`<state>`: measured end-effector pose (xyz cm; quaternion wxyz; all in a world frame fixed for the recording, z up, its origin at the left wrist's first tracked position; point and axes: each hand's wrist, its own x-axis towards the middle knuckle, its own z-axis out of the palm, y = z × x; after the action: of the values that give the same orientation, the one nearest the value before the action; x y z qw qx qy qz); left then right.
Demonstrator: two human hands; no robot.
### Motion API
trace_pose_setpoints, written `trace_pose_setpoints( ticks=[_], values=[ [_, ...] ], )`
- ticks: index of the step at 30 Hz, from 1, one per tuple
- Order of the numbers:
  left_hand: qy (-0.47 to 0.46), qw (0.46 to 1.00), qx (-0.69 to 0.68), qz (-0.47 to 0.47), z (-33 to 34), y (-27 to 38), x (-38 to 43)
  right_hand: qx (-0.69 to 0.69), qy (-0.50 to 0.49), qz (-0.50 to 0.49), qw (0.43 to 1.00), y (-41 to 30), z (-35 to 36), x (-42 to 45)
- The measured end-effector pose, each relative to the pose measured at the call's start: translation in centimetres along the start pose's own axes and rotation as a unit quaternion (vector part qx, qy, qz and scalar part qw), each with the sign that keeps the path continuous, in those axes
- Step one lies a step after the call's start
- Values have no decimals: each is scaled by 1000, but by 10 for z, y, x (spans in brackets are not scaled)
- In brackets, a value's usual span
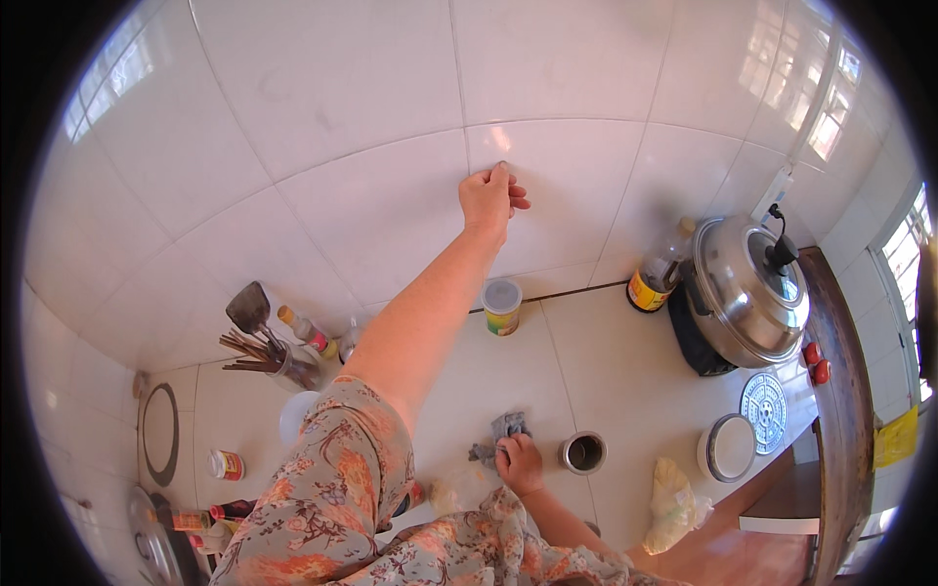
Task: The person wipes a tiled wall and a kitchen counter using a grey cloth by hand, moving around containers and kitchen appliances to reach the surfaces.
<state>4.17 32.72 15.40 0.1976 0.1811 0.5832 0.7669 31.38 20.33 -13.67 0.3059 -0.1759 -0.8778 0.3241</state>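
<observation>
My left hand (489,196) reaches up to the white wall tiles (557,168). Its thumb points up at the wall and the other fingers curl loosely; whether anything small sits between thumb and forefinger is hidden. Low on the counter, my right hand (522,463) grips a crumpled grey cloth (511,425) with bent fingers. A metal cup (584,453) with a dark inside stands just right of that hand. Below my left forearm, a lidded canister (503,306) with a yellow-green label stands against the wall.
At right are a domed steel electric pot (747,293), a dark sauce bottle (659,267), a round perforated steamer plate (764,412), a lidded bowl (728,448) and a plastic bag (670,505). Leftward stand a utensil jar (297,370), an oil bottle (308,331) and a small jar (226,465).
</observation>
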Motion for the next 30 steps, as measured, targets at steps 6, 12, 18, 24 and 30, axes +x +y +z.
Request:
trace_pose_setpoints(
  ticks=[6, 12, 18, 24, 30],
  values=[
    [15, 1000, -27, -2, -2, -11, -2, 11, 10, -10, 1000, 4, 1, -2],
    [-17, 999, 43, -8, -8, -16, 1, 6, 4, 2, 1000, 0, 1, 0],
    [-76, 995, 68, -16, -29, -2, -9, 19, -9, 12, 1000, -3, 2, 0],
    [-103, 985, 136, -25, -83, 25, -44, 97, -4, 84, 992, 5, 3, 11],
    [-76, 976, 192, -71, -178, 46, -80, 237, 137, 47, 961, -58, -42, 149]
  ],
)
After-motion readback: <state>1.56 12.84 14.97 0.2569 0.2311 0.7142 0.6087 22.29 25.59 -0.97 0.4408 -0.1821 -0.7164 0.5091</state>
